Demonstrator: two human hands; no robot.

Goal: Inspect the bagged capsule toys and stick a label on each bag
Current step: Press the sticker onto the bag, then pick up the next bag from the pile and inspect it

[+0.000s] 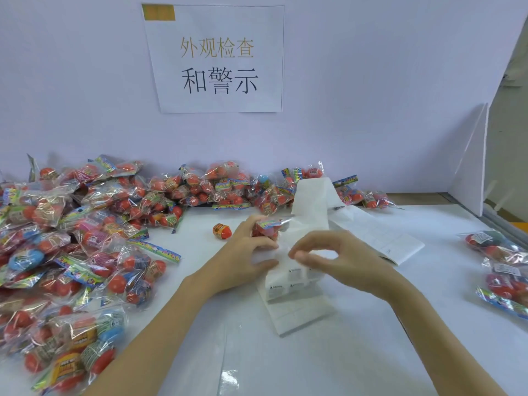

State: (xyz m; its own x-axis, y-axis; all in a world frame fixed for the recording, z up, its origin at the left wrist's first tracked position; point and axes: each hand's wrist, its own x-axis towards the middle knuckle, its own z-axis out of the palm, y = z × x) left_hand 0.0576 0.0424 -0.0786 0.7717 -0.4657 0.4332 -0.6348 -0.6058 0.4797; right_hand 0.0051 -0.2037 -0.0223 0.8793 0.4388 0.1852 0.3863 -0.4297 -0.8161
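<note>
My left hand (245,252) grips a clear bag of red capsule toys (267,230) over the middle of the table. Just right of it, my right hand (337,258) has thumb and forefinger curled close together above the white label strip (291,284); whether a label sits between the fingertips I cannot tell. The strip of printed labels runs from near the table's front up and over toward the back, where it drapes as a long white band (314,195).
A large heap of bagged capsule toys (71,238) covers the left side and the back edge. A few bags (500,267) lie at the right. One loose orange capsule (222,231) sits near the bag. A printed sign (214,58) hangs on the wall.
</note>
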